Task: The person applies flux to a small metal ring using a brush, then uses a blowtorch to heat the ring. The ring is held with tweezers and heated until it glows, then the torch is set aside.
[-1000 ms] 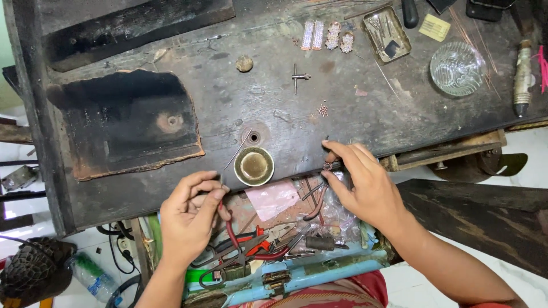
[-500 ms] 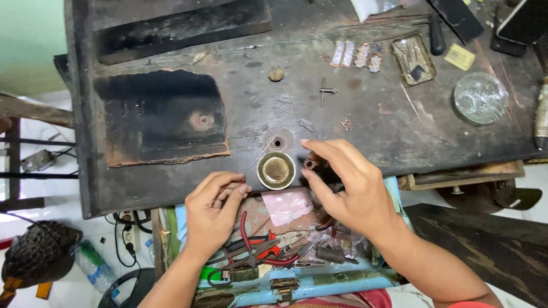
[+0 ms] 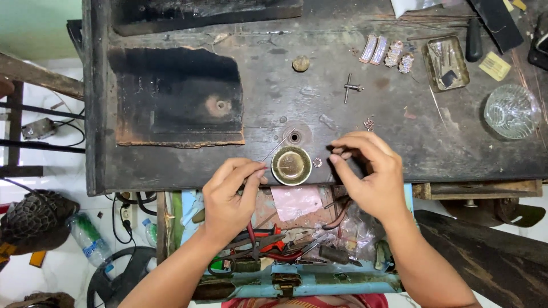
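My left hand [image 3: 229,194] pinches a thin metal wire [image 3: 277,148] that slants up toward a small hole [image 3: 294,137] in the dark wooden workbench [image 3: 319,102]. A small round brass dish [image 3: 291,165] sits at the bench's near edge between my hands. My right hand [image 3: 368,174] hovers just right of the dish with thumb and fingers pinched together; whatever is between the fingertips is too small to tell. A tiny ring-like piece [image 3: 317,162] lies on the bench between the dish and my right hand.
An open drawer [image 3: 297,239] under the bench holds red-handled pliers [image 3: 260,239], a pink paper and other tools. On the bench are a charred black board [image 3: 177,97], several jewelled strips [image 3: 385,52], a small metal tray [image 3: 445,63], a glass dish [image 3: 511,111] and a small key tool [image 3: 350,87].
My left hand has come up from the drawer to the bench edge and now holds the wire. My right hand has lifted off the drawer edge and pinches beside the brass dish.
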